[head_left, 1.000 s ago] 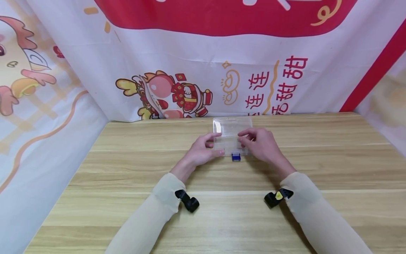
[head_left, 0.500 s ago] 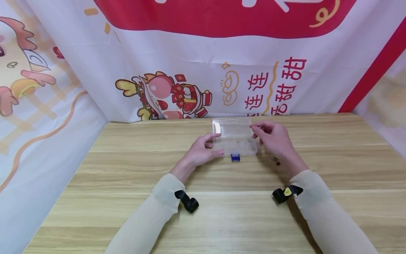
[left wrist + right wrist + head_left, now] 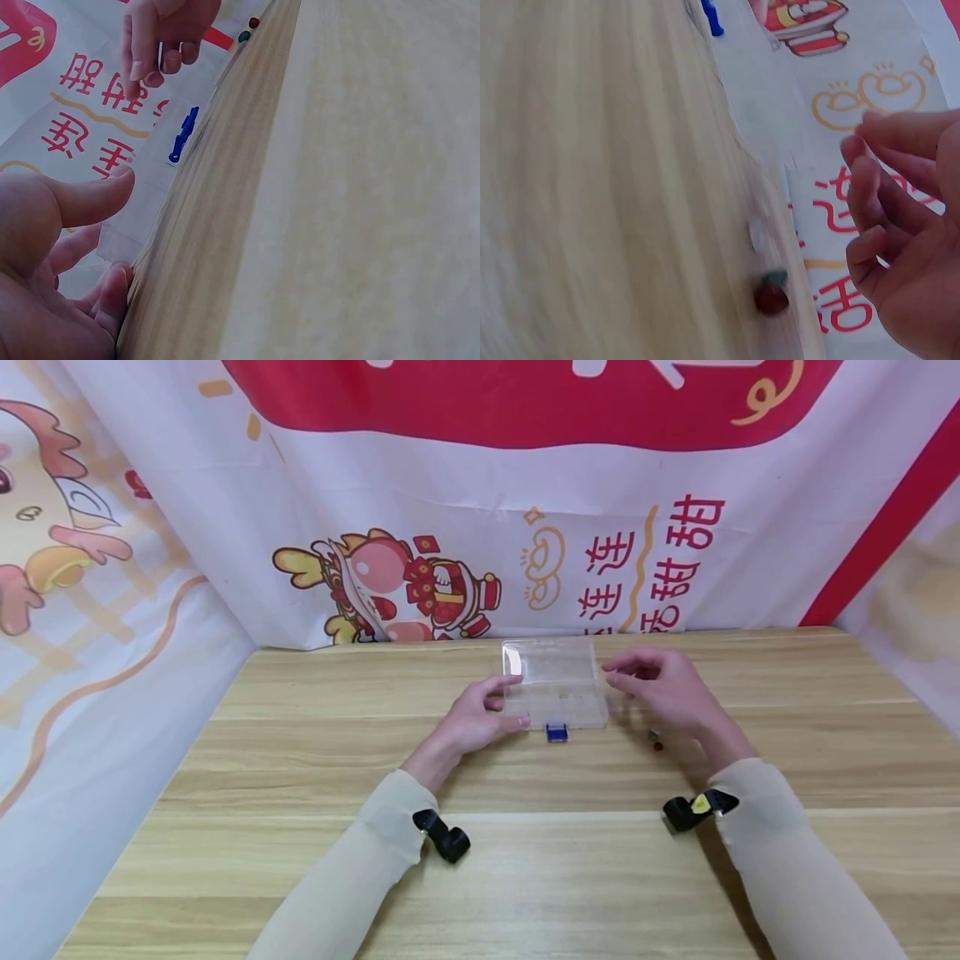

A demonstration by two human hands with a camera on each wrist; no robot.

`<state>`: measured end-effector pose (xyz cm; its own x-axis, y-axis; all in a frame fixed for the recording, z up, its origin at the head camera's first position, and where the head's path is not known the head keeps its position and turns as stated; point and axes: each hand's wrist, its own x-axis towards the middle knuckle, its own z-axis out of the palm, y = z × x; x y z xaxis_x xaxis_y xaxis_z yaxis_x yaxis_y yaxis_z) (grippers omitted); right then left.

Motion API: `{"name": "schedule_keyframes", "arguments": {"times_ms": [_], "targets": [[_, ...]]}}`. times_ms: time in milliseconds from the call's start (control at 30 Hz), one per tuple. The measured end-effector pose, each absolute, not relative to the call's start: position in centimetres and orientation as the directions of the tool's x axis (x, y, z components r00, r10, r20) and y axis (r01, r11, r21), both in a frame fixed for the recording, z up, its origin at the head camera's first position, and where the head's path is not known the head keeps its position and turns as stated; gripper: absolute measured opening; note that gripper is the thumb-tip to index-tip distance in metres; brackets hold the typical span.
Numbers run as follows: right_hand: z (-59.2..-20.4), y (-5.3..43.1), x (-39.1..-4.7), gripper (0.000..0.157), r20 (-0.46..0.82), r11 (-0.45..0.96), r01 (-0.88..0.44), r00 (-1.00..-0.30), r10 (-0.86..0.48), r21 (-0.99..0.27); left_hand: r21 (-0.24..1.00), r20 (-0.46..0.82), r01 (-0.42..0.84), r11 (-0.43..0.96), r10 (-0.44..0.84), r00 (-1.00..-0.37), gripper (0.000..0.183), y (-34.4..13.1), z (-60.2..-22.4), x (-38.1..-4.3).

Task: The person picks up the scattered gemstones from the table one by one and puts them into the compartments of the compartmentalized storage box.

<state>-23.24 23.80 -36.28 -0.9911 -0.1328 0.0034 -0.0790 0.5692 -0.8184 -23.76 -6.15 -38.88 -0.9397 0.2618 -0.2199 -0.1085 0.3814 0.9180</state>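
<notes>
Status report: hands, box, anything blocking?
Left hand at box. Right hand off it, nothing visibly held. Box open; red bead, green bead to its right. No obstruction seen.

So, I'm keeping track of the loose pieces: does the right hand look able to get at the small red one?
Probably yes: the red piece lies on the tabletop near the right hand, with the clear box off to one side. A green piece sits close beside it, so fingers might brush that.

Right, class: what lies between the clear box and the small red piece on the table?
A clear piece and a small green piece lie between the box and the red piece, as the right wrist view shows.
</notes>
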Motion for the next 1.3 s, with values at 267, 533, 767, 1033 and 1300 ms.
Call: {"name": "schedule_keyframes", "arguments": {"times_ms": [267,533,767,1033,1300], "targets": [[-36.8,26.3,-23.4,0.03,-0.049,0.608,-0.117,-0.967,-0.25,-0.785,0.919,-0.214,-0.102,0.38,0.264,-0.941,0.073,-6.2,-39.1,-23.9],[-37.3,28.7,-23.4,0.031,-0.163,0.62,-0.087,-0.928,-0.334,-0.78,0.919,-0.207,-0.094,0.383,0.266,-0.941,0.073,-6.3,-39.1,-23.8],[-37.6,30.6,-23.2,0.032,-0.264,0.589,-0.016,-0.883,-0.387,-0.808,0.92,-0.202,-0.088,0.383,0.269,-0.942,0.074,-6.2,-39.1,-23.8],[-37.9,31.0,-23.6,0.033,-0.281,0.604,-0.035,-0.862,-0.421,-0.796,0.922,-0.204,-0.091,0.377,0.272,-0.94,0.075,-6.2,-38.9,-23.7],[-38.0,30.9,-23.8,0.029,-0.278,0.642,-0.058,-0.869,-0.409,-0.765,0.921,-0.215,-0.102,0.377,0.272,-0.938,0.075,-6.3,-38.9,-23.8]]}}
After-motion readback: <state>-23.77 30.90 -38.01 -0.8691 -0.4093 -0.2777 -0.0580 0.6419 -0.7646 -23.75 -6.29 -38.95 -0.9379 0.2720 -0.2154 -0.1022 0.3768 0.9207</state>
